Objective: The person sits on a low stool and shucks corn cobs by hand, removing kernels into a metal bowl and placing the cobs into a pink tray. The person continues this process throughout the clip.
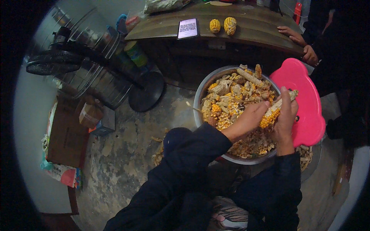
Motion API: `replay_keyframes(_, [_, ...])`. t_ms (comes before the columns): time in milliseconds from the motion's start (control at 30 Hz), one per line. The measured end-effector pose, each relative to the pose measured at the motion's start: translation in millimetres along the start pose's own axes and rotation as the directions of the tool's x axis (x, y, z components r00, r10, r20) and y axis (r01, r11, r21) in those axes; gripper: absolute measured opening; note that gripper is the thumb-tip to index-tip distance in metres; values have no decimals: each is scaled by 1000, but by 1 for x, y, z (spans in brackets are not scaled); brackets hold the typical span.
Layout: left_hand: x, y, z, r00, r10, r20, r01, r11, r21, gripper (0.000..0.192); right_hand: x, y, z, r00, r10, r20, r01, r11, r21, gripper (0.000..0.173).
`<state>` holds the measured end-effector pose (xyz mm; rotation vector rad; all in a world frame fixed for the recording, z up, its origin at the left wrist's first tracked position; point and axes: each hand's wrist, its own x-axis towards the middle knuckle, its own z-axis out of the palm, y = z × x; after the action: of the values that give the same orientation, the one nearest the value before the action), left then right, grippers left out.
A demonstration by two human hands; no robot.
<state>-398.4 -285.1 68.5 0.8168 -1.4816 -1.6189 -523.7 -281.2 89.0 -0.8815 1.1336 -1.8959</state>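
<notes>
A partly shelled corn cob [272,114] is held tilted over the right side of a large metal basin [199,99]. My right hand [286,121] grips it from the right, with the thumb and fingers around its bare upper part. My left hand [248,118] presses against the cob's left side, where yellow kernels remain; whether its fingers close around the cob is hidden. Loose kernels [228,119], husk bits and stripped cobs [250,76] fill the basin. A pink plastic basin [310,115] adjoins it on the right, behind my right hand.
On the wooden table [162,27] lie a phone [188,28] and two corn pieces [214,26]. A co-worker's hands [292,36] rest at its right edge. Left stand a black fan [147,91], a wire rack [95,66] and cardboard boxes [68,132]. More cobs [305,156] lie below the pink basin.
</notes>
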Motion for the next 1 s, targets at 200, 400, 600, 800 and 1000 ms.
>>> replay_keyframes(200, [-11, 18, 1, 968, -235, 88, 250, 932, -261, 42, 7, -9, -6, 993, 97, -74, -92, 993, 69, 23])
replay_keyframes(400, [-2, -4, 1, 990, 138, 38, -143, 971, 192, 47, 8, -3, 0, 977, 91, -193, -78, 994, 73, 24])
replay_keyframes(600, [-1, -7, 4, 984, 152, -93, -149, 988, 41, 42, 4, -3, 0, 995, -46, -86, 36, 993, -116, 21])
replay_keyframes(800, [-13, 11, 11, 939, -343, -41, 317, 904, -287, 41, -4, -5, -3, 997, -69, 21, 70, 993, -93, 18])
replay_keyframes(1000, [-10, 16, 7, 940, -332, 80, 341, 897, -281, 42, 0, 1, -3, 998, -53, -19, 52, 998, -46, 14])
